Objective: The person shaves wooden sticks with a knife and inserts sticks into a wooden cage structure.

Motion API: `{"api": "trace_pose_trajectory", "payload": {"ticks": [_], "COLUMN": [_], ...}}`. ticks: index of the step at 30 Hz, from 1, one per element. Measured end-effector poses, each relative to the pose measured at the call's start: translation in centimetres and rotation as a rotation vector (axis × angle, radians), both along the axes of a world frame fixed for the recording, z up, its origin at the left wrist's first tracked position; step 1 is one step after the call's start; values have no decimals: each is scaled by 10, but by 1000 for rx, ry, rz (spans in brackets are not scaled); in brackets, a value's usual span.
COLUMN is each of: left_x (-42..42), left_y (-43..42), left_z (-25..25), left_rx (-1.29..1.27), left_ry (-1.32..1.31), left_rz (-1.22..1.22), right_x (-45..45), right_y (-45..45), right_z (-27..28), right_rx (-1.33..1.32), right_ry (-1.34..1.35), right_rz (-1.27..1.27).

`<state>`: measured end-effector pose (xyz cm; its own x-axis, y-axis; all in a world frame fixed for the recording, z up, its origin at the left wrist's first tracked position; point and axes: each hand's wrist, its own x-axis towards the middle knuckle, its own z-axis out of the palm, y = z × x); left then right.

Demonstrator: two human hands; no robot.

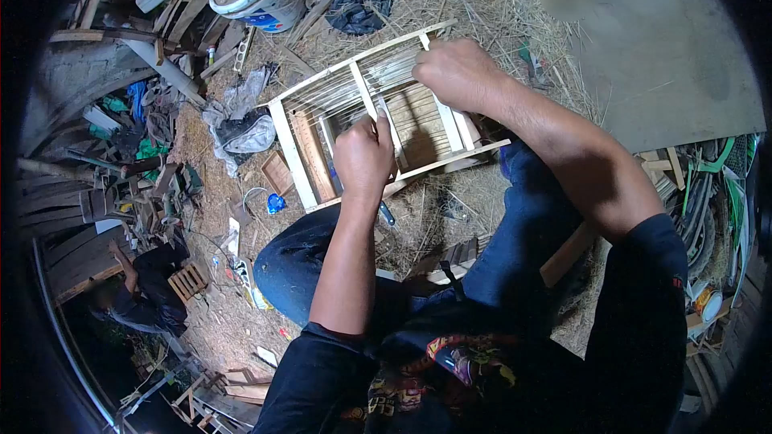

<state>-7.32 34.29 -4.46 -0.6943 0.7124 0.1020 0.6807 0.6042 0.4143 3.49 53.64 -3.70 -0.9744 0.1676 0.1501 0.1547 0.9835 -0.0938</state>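
A slatted wooden crate (365, 89) of pale strips lies tilted between and beyond my knees, its crossbars facing me. My left hand (363, 157) is closed at the near side of the crate by the middle crossbar, thumb pointing up along it. My right hand (457, 74) is closed on the crossbar near the crate's far right corner. The undersides of both grips are hidden. Through the crossbars, thin slats show on the far side and wider boards at the bottom.
Straw and shavings cover the ground. A white bucket (269, 4) and black plastic (359, 8) lie beyond the crate. At right is a flat grey board (671, 56). Scrap wood (153, 201) is piled at left, where another person (149, 297) sits. A blue item (276, 203) lies nearby.
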Motion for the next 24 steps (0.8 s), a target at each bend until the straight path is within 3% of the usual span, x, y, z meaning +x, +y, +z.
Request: {"api": "trace_pose_trajectory", "payload": {"ticks": [7, 10, 19, 22, 24], "left_x": [0, 0, -7, -10, -7], "left_y": [0, 0, -10, -26, -35], "left_z": [-1, -2, 20, 34, 46], "left_rx": [-34, -26, -89, 132, 307], "left_ry": [5, 3, -72, -144, -368], "left_rz": [14, 13, 47, 13, 7], "right_x": [1, 2, 11, 5, 2], "right_y": [1, 7, 14, 4, -9], "right_z": [6, 15, 61, 87, 102], "right_rx": [-5, -9, -253, -263, -264], "right_ry": [-2, -133, -44, -50, -43], "right_rz": [-6, -54, -136, -133, -126]}}
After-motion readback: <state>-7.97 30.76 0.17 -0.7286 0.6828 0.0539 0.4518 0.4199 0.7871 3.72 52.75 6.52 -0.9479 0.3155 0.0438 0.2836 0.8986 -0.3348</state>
